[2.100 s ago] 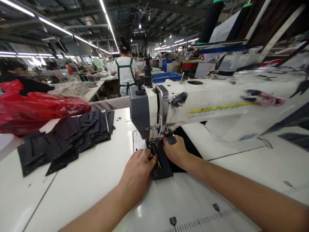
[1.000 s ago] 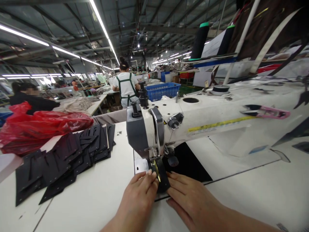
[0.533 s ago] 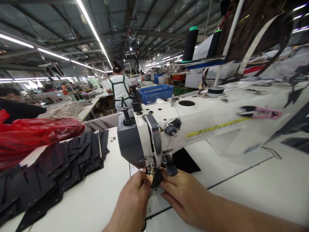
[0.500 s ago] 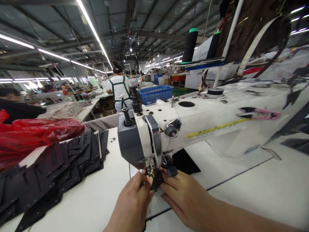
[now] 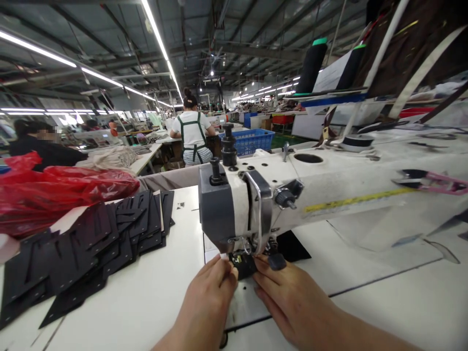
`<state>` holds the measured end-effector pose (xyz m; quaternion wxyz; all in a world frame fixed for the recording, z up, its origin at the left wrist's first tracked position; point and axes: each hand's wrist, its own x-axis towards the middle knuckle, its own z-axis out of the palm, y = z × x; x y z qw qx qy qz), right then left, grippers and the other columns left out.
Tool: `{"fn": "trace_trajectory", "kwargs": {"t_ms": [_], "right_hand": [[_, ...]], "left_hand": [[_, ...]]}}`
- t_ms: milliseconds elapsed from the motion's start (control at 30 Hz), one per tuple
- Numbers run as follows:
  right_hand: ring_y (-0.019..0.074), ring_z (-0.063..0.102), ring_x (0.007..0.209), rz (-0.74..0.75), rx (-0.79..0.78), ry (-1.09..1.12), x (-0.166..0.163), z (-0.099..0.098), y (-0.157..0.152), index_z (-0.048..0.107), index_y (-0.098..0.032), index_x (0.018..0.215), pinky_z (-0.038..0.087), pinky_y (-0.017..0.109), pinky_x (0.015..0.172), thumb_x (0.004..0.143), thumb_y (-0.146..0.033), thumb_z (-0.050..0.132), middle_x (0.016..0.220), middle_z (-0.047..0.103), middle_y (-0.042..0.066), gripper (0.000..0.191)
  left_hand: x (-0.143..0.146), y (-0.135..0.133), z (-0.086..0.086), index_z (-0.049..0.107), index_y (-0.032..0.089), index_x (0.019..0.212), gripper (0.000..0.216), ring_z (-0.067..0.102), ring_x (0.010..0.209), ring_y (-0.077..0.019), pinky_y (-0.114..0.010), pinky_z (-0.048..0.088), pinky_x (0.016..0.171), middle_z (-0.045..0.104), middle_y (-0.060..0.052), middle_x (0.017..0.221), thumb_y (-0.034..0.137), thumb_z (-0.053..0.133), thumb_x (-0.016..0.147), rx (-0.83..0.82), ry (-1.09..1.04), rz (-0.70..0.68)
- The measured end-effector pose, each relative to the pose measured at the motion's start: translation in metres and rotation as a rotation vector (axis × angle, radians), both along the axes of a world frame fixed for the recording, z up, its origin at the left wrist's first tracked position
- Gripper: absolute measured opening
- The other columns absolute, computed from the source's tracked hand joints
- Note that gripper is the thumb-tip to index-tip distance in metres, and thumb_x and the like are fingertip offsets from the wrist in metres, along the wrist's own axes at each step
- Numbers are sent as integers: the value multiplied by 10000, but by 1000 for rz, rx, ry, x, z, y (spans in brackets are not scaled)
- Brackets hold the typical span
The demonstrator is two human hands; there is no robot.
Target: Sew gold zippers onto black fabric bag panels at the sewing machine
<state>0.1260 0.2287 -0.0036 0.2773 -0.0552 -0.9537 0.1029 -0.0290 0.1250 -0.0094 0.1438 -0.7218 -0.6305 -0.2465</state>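
A small black piece (image 5: pixel 246 268) with a gold-coloured marking lies on the bed of a white and grey sewing machine (image 5: pixel 216 214), at the presser foot. My left hand (image 5: pixel 210 292) pinches the left edge of this piece between thumb and fingers. A bit of white material shows at the fingertips. On the other side, my right hand (image 5: pixel 292 292) lies low with its fingers stretched out, their tips against the right edge of the piece and the thumb apart. A dark knob partly covers those fingers. Behind them a flat black piece (image 5: pixel 293 246) rests on the bed.
Overlapping black cut pieces (image 5: pixel 91 234) cover the table's left side, beside a red plastic bag (image 5: pixel 69 187). Pink-handled snips (image 5: pixel 435 182) and a yellow tape measure (image 5: pixel 358 199) are on the machine arm. Beyond stand a blue basket (image 5: pixel 252 141) and a person in an apron (image 5: pixel 192 131).
The view has swung left, so everything appears farther right. The small black piece has shifted slightly inward under the machine head and turned a little, both hands staying at its edges.
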Motion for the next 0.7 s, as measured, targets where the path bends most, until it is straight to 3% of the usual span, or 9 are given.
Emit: {"fn": "trace_trajectory", "kwargs": {"t_ms": [333, 700], "right_hand": [[236, 585, 979, -15, 0, 25, -1, 1, 2, 629, -120, 992, 468, 395, 879, 807, -98, 397, 1035, 639, 145, 298], [233, 577, 984, -8, -44, 16, -3, 1, 2, 630, -121, 971, 458, 388, 897, 806, -90, 404, 1004, 639, 127, 281]], "left_hand": [[-3, 5, 1, 581, 187, 812, 154, 572, 760, -183, -301, 528, 667, 546, -36, 772, 74, 477, 831, -13, -19, 5], [-6, 4, -8, 560, 147, 853, 159, 546, 792, -189, -324, 516, 694, 557, -55, 835, 34, 447, 843, -59, 11, 9]]}}
